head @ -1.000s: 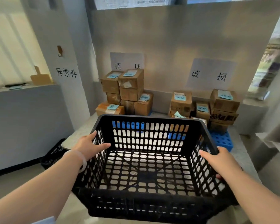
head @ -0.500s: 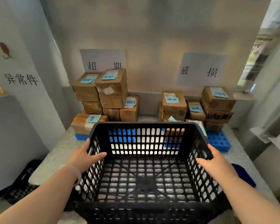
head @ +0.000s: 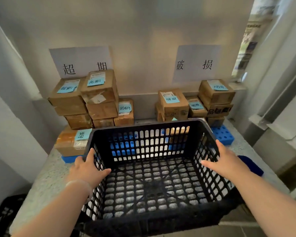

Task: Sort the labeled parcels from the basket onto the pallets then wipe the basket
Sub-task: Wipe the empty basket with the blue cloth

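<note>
The black basket (head: 143,142) is empty and sits low over the speckled worktop (head: 48,177), its near edge reaching past the worktop's front. Whether its floor rests fully on the surface cannot be told. The left hand (head: 86,170) grips the left rim, thumb inside the wall and fingers outside. The right hand (head: 225,162) grips the right rim the same way. The parcels (head: 99,94) are already stacked with their blue labels on the blue pallet (head: 222,136) and its twin at the left, under the two paper signs (head: 80,62), so sorting looks done and the step in hand seems to be setting the basket down for wiping. To do it well, lower it level and push it forward until the whole base is carried by the worktop, stopping short of the parcels so the low front box is not knocked. Let go one hand at a time, and keep one on the rim to steady the light lattice. A dark blue object (head: 250,165) just right of the basket may be the cloth, and the right hand is nearer to it.
</note>
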The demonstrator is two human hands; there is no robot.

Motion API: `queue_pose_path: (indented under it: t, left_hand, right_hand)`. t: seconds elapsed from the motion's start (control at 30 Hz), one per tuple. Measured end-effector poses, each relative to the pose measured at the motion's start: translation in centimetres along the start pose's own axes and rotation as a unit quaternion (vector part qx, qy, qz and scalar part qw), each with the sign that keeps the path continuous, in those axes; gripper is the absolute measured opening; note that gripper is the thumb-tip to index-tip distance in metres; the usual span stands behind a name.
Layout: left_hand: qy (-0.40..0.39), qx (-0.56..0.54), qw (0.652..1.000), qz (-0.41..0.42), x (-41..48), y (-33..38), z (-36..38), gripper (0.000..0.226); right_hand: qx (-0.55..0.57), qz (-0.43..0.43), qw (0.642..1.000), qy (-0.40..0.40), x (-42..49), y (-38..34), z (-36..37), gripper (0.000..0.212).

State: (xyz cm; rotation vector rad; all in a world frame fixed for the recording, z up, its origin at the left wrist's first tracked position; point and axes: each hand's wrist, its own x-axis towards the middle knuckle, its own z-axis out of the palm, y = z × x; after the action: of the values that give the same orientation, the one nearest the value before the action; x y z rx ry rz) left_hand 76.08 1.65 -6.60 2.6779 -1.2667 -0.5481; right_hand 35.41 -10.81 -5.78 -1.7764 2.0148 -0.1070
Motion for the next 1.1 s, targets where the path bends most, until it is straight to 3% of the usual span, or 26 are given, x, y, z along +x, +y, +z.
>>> queue_pose_path:
  t: [0.13, 0.27, 0.43, 0.57, 0.7, 1.1]
  left_hand:
    - [0.035, 0.138, 0.99, 0.016, -0.6, 1.4, 0.5, 0.104]
    - [0.032, 0.131, 0.986, 0.096, -1.0, 6.7, 1.2, 0.095]
    - [0.027, 0.107, 0.971, 0.212, -2.1, 15.8, 4.2, 0.087]
    - [-0.011, 0.074, 0.963, 0.258, -2.5, 21.3, 7.2, 0.083]
    - [-0.066, 0.007, 0.97, 0.236, -2.6, 24.2, 9.9, 0.081]
    - [-0.062, 0.033, 0.984, 0.164, -2.3, 26.2, 14.6, 0.08]
  right_hand:
    - [0.009, -0.004, 1.0, -0.015, 0.5, 0.4, -0.4, 0.103]
    - [0.039, -0.042, 0.998, -0.005, 1.3, 1.3, -1.1, 0.082]
    - [0.185, 0.002, 0.983, 0.021, 4.6, 5.2, -1.8, 0.056]
    - [0.117, 0.036, 0.992, -0.012, 8.0, 10.5, -0.7, 0.067]
    - [-0.012, 0.05, 0.996, -0.078, 11.9, 15.4, 1.0, 0.082]
    - [-0.143, 0.039, 0.972, -0.184, 19.0, 21.1, 6.6, 0.087]
